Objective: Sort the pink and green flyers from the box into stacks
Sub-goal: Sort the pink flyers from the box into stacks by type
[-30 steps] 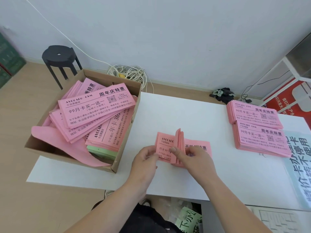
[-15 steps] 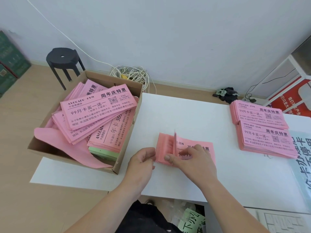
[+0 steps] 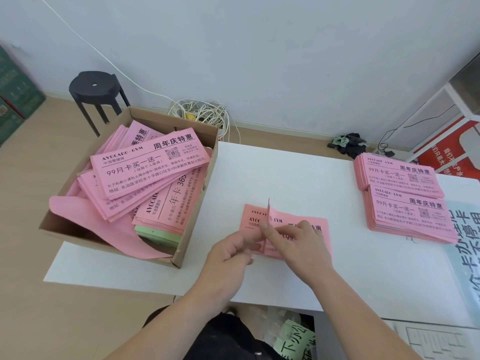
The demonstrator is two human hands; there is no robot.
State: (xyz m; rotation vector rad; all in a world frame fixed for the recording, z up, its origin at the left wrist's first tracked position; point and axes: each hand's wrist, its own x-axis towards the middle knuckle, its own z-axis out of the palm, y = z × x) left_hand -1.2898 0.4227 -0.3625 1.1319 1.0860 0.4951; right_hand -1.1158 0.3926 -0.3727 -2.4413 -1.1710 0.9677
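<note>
Cardboard and pink paper take up most of the white table (image 3: 285,172). The open box (image 3: 85,236) sits on the left edge, partly overhanging it, and looks far from empty. A loose heap of pink flyers (image 3: 145,165) fills it, and a slab of green flyers (image 3: 158,233) shows underneath at the box's near right corner.

At the far right corner two sorted piles lie edge to edge, the far stack (image 3: 397,175) and the near stack (image 3: 410,214), both pink. No green stack shows on the table, so the green half of the job appears not yet begun and well under half the sorting seems done.

Near the middle of the near edge lies a pink bundle (image 3: 254,222) that both hands are working. The left hand (image 3: 231,253) has its fingers curled and pinches the bundle's left end. The right hand (image 3: 298,248) rests on top, with forefinger and thumb nipping one upright leaf (image 3: 268,209); the person is probably checking the sheets one at a time.

The flyers read "AVOCADO·GYM", "周年庆特惠" and "99月卡买一送一", with "(仅限个人使用)" and a QR code. One in the box shows "年卡 365". The bundle's print is mostly hidden.
</note>
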